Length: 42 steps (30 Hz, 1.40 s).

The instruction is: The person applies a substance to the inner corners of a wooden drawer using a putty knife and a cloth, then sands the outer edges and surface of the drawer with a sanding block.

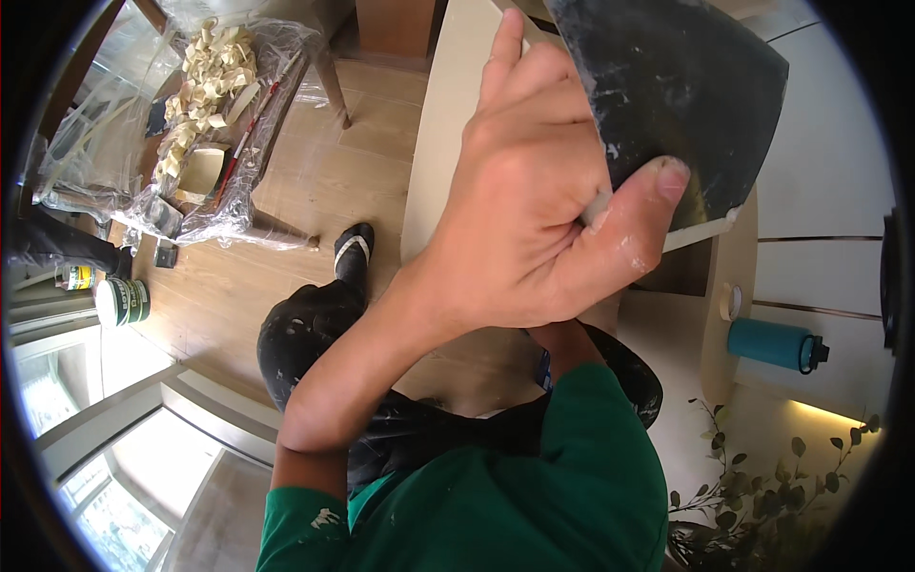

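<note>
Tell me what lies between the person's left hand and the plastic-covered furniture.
Going left from the left hand, the head view shows a pale panel, then wooden floor.

Brown wood-plank floor (376, 114), white panelled wall (820, 272)
Bright white-framed windows (157, 467) stand lower left; yellow strip light (827, 414) glows lower right.

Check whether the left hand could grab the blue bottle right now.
Probably not as it stands: the left hand already holds the black scraper, and the bottle sits off to the person's right. Nothing visibly covers the bottle itself, though.
</note>
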{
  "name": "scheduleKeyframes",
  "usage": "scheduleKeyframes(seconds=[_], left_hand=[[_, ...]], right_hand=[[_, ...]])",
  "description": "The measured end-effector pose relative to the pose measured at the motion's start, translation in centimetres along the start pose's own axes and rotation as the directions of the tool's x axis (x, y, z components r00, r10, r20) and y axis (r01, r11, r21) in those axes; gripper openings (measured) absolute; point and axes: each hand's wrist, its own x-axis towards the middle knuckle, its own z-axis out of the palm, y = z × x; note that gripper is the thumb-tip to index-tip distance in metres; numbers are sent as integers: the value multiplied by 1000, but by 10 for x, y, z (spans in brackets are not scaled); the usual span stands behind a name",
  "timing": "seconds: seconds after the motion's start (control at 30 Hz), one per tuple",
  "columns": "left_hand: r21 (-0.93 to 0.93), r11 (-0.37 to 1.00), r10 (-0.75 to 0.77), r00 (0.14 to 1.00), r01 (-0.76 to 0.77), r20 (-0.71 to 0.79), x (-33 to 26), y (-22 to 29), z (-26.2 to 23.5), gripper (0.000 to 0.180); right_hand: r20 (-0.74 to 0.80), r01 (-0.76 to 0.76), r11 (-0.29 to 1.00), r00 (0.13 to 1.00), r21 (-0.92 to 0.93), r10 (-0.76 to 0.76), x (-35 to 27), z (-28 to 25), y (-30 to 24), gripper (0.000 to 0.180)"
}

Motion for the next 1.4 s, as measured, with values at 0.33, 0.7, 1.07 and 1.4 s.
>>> scheduleKeyframes(seconds=[0.33,0.7,1.07,1.4], left_hand=[[71,985,-148,984,155,-95,-4,8,14,32],[-62,993,-117,952,104,-284,-5,15,33,19],[4,998,-54,980,56,-192,1,6,19,9],[39,998,-49,992,54,-118,-1,2,13,12]], right_hand=[[73,169,985,983,27,-170,-83,-21,-31,31],[-50,75,996,996,-48,-77,5,-44,-18,30],[-13,28,999,1000,31,-28,-2,-16,-3,29],[-29,13,999,1000,45,-12,-2,-28,4,28]])
